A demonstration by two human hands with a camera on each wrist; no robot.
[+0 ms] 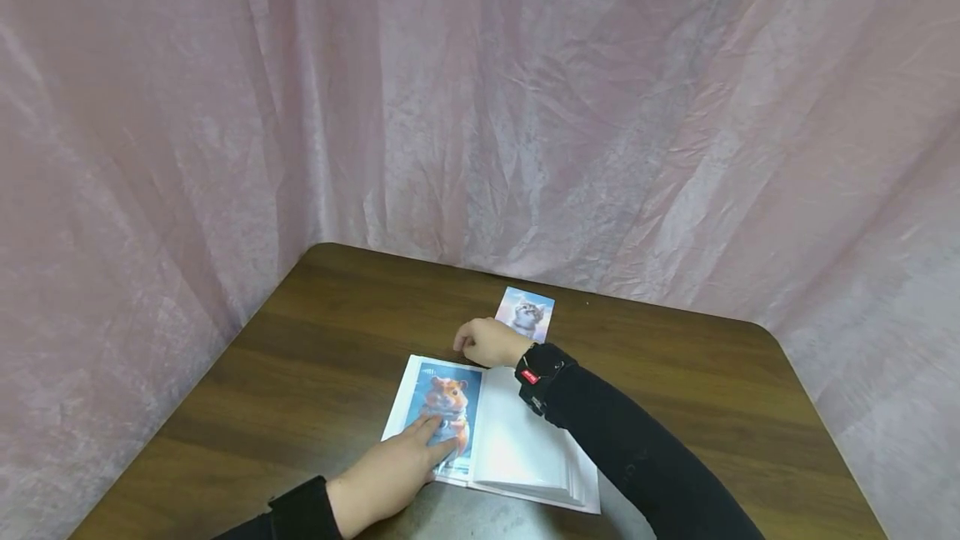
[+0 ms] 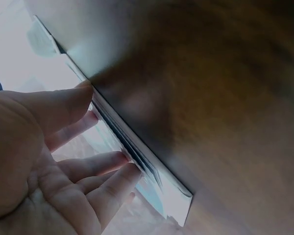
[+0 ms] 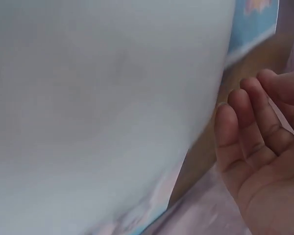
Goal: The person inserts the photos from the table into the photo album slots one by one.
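Note:
An album point(image 1: 517, 440) lies spread on the table, with a hamster picture point(image 1: 442, 398) on its left side and a blank white page at right. Across the lower part of the hamster picture rests my left hand point(image 1: 393, 473), fingers spread. The left wrist view has the thumb by the album's edge point(image 2: 132, 132). My right hand point(image 1: 487, 342) is over the album's top edge, just below a kitten card point(image 1: 528, 312) and partly overlapping it. Its fingers point(image 3: 228, 125) are loosely bent with nothing between them. The white page point(image 3: 103, 112) fills much of the right wrist view.
The brown wooden table point(image 1: 315, 332) has rounded far corners. Pink curtains point(image 1: 480, 107) hang behind and along both sides. My right forearm point(image 1: 637, 448) crosses over the album's right side and hides part of it.

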